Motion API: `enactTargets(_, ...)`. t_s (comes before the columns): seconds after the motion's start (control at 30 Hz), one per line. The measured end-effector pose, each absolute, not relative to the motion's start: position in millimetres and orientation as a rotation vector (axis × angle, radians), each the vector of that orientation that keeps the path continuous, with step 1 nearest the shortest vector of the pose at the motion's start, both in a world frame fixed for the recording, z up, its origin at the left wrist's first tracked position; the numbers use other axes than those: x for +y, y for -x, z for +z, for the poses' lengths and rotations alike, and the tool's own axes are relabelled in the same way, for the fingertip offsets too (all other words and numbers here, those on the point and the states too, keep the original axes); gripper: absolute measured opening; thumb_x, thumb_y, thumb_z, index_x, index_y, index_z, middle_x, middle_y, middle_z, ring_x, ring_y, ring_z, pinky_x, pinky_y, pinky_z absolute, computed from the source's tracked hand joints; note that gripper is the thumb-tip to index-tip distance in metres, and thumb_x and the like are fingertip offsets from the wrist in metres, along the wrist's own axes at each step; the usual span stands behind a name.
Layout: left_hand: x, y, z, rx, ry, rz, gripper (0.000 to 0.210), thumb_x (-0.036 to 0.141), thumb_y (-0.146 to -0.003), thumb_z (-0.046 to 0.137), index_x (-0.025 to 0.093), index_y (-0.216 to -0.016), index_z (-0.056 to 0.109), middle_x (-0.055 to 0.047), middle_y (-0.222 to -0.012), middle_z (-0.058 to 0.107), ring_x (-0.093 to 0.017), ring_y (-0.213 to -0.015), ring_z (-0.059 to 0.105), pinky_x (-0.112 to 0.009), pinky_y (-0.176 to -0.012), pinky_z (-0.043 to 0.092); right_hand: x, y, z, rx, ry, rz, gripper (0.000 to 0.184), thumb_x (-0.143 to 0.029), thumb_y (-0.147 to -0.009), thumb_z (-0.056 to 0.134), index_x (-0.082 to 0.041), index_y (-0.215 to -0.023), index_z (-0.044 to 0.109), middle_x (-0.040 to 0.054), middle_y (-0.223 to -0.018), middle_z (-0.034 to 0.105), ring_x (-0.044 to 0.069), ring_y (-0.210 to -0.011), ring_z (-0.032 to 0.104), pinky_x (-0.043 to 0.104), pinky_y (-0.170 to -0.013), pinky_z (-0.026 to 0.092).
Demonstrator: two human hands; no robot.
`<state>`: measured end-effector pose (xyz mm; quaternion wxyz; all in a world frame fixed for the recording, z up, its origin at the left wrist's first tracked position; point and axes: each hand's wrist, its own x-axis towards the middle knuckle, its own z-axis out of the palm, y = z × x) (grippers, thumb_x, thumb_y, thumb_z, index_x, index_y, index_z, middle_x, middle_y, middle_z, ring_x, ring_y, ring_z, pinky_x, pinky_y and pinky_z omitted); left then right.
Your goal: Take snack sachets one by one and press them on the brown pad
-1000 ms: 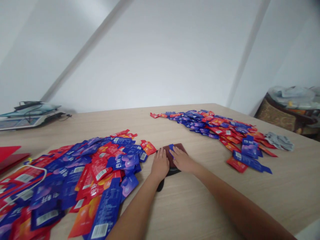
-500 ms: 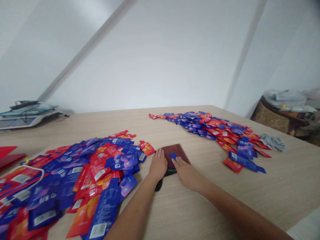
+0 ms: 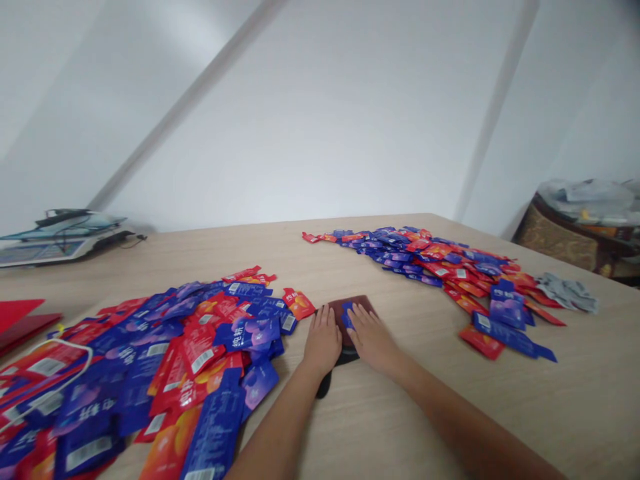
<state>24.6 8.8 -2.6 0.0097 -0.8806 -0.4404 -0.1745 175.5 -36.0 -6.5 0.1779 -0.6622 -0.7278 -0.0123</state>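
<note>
A dark brown flat pad point(image 3: 367, 303) with a black part below it lies on the table between my hands. My left hand point(image 3: 323, 338) rests flat on its left side, fingers stretched out. My right hand point(image 3: 374, 341) lies over a small blue packet point(image 3: 347, 315) on the pad, with its fingers extended. Most of that packet is hidden under the hand. Left of my hands spreads a pile of blue and red packets point(image 3: 200, 333), its nearest red packet point(image 3: 299, 303) close to my left fingertips.
Farther right on the wooden table point(image 3: 400, 413) lies a second pile of blue and red packets point(image 3: 435, 257), with grey gloves point(image 3: 567, 292) beside it. A flat device with cables point(image 3: 65, 237) stands at the back left. Red folders point(image 3: 23, 320) lie at the left edge.
My right hand has slid forward over the blue packet, covering more of it. My left hand stays on the pad's left side. The view has shifted slightly.
</note>
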Motion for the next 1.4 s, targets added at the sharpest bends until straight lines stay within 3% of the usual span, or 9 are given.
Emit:
enactTargets(0.4,11.7,-24.1,-4.4,-1.357,2.74,-0.491,0.049,0.018,-0.087,0.029,0.0,-0.131,0.039,-0.021,-0.141,0.036,-0.026,-0.132,0.03,-0.043,-0.108,0.026,-10.8,-168.6,4.9,-2.132,1.898,-0.028,0.054,-0.033,-0.093,0.024,-0.004,-0.138,0.035,0.0165,-0.145,0.031,0.023,-0.135,0.024,0.041,-0.11,0.021)
enactTargets(0.67,10.4,-25.7,-3.1,-1.36,2.712,-0.445,0.049,0.018,-0.089,0.026,-0.002,-0.132,0.037,-0.021,-0.141,0.035,-0.026,-0.133,0.028,-0.043,-0.108,0.024,-68.0,-177.0,-8.1,-2.237,1.785,0.032,0.056,-0.038,-0.093,0.022,-0.01,-0.141,0.031,0.0116,-0.147,0.027,0.023,-0.136,0.023,0.041,-0.111,0.019)
enactTargets(1.07,10.8,-24.5,-2.5,-1.343,2.725,-0.451,0.049,0.015,-0.087,0.027,-0.001,-0.132,0.038,-0.02,-0.14,0.037,-0.025,-0.132,0.03,-0.044,-0.108,0.027,7.4,-162.2,8.1,-2.09,1.898,-0.025,0.056,-0.035,-0.092,0.027,-0.001,-0.136,0.036,0.019,-0.144,0.031,0.025,-0.135,0.023,0.04,-0.11,0.018)
enactTargets(1.2,10.3,-23.5,0.5,-1.329,2.729,-0.414,0.048,0.017,-0.088,0.028,-0.002,-0.131,0.039,-0.021,-0.14,0.036,-0.026,-0.132,0.029,-0.043,-0.108,0.025,-19.5,-163.0,6.6,-2.112,1.888,0.012,0.061,-0.039,-0.09,0.033,0.0,-0.137,0.034,0.0205,-0.145,0.028,0.027,-0.135,0.022,0.04,-0.109,0.021)
enactTargets(1.4,11.3,-23.5,-1.2,-1.353,2.712,-0.431,0.048,0.017,-0.088,0.028,0.001,-0.132,0.038,-0.018,-0.141,0.036,-0.024,-0.132,0.029,-0.041,-0.108,0.025,-60.5,-148.5,14.0,-2.231,2.033,-0.059,0.059,-0.027,-0.084,0.041,0.004,-0.134,0.037,0.0273,-0.139,0.034,0.034,-0.131,0.031,0.046,-0.102,0.033)
